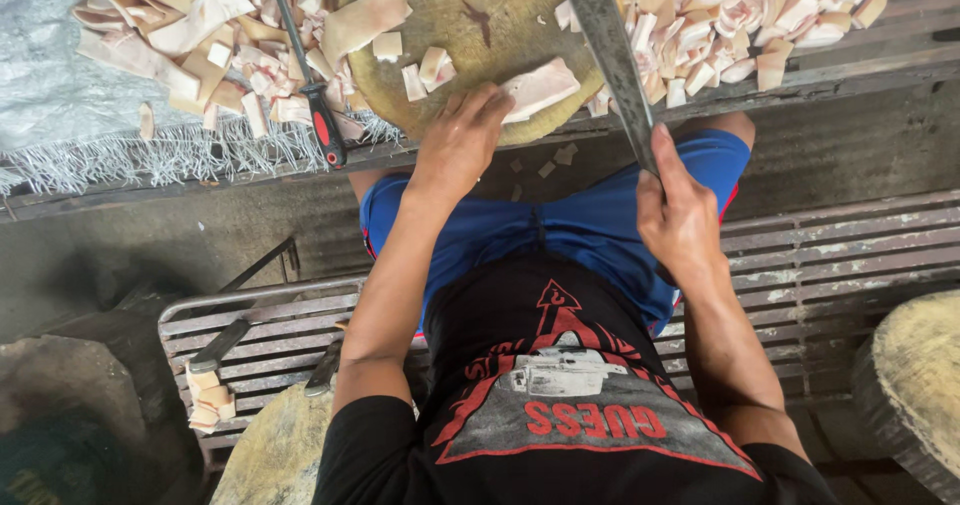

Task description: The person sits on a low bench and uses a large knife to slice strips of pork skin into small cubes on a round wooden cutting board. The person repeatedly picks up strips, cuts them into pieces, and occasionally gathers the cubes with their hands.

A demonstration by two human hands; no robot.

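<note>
While uncut strips (pixel 170 25) and a red-handled tool (pixel 322 125) lay at the left, the left hand (pixel 462 143) pressed flat, fingers extended, on a pale slab (pixel 540 89) at the block's (pixel 470 40) near edge. Rightward, the right hand (pixel 682 215) gripped a cleaver (pixel 612 50), blade raised beside diced pieces (pixel 750 15).

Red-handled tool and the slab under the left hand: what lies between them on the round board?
In the head view, between the red-handled tool and the pale slab under the left hand lie a few small cut pieces on the round chopping board.
</note>
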